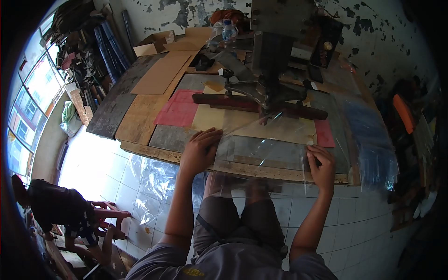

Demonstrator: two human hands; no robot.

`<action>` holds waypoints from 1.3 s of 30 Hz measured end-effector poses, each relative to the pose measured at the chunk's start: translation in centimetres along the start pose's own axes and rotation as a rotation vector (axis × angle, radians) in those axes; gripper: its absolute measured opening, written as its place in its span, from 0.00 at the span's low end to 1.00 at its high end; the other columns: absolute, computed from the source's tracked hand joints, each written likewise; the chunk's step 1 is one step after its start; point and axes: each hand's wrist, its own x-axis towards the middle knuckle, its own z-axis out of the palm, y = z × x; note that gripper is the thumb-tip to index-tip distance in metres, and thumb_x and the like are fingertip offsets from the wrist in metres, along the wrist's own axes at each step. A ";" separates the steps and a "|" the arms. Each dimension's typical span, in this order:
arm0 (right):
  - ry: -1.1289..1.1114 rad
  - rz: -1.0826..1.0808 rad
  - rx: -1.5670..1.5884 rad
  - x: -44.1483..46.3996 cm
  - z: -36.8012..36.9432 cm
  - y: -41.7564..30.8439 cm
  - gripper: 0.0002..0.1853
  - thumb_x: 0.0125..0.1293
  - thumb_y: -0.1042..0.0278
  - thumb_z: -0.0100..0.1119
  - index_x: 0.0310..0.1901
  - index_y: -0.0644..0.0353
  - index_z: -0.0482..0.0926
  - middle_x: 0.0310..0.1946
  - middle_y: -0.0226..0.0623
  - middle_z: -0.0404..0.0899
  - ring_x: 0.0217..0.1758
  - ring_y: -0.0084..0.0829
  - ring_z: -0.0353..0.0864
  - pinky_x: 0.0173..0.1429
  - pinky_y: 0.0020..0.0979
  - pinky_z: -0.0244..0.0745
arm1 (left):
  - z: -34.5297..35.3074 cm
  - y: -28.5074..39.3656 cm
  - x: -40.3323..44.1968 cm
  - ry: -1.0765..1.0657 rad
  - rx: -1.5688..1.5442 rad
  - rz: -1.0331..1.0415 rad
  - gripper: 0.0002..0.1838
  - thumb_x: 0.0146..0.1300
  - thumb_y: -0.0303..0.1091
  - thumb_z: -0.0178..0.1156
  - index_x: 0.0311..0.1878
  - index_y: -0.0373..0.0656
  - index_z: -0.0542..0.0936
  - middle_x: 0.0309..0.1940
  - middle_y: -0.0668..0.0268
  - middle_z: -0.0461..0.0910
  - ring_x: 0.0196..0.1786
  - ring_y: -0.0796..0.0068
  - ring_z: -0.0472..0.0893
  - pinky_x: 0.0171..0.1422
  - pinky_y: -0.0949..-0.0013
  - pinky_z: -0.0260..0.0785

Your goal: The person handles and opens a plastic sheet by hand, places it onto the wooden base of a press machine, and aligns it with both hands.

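A clear plastic sheet (261,151) spans the space between my two hands, its lower part hanging over the table's front edge. At its left edge my left hand (202,148) is closed, fingers curled with the sheet between them and the thumb partly hidden. My right hand (322,164) pinches the sheet's right edge between thumb and fingers. Beyond my hands, the far end of the sheet lies under or close to the dark red bar (291,111) of a press (268,88); the exact overlap cannot be made out. Beneath the bar are a beige strip (210,116) and red pieces (175,108).
Stacked clear plastic bags (373,144) drape over the table's right side. Cardboard (161,74), an opened box (156,43) and a water bottle (227,30) are at the back. More plastic (149,191) lies on the floor at left, near a seated person (60,205).
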 end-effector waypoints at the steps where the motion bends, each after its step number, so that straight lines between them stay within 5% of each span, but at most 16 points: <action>1: 0.002 0.001 -0.003 0.1 0.0 -0.1 0.08 0.70 0.70 0.66 0.43 0.64 0.90 0.48 0.39 0.91 0.58 0.41 0.87 0.66 0.41 0.75 | 0.0 0.0 0.0 0.002 -0.002 0.002 0.15 0.66 0.27 0.59 0.54 0.40 0.87 0.60 0.61 0.86 0.71 0.59 0.78 0.78 0.51 0.66; 39: -0.028 0.039 -0.001 0.2 0.4 0.3 0.08 0.71 0.70 0.66 0.44 0.65 0.89 0.50 0.39 0.90 0.60 0.41 0.86 0.68 0.41 0.74 | 0.2 -0.4 0.4 0.015 -0.003 0.002 0.15 0.65 0.26 0.60 0.53 0.41 0.88 0.59 0.61 0.86 0.70 0.58 0.80 0.77 0.51 0.67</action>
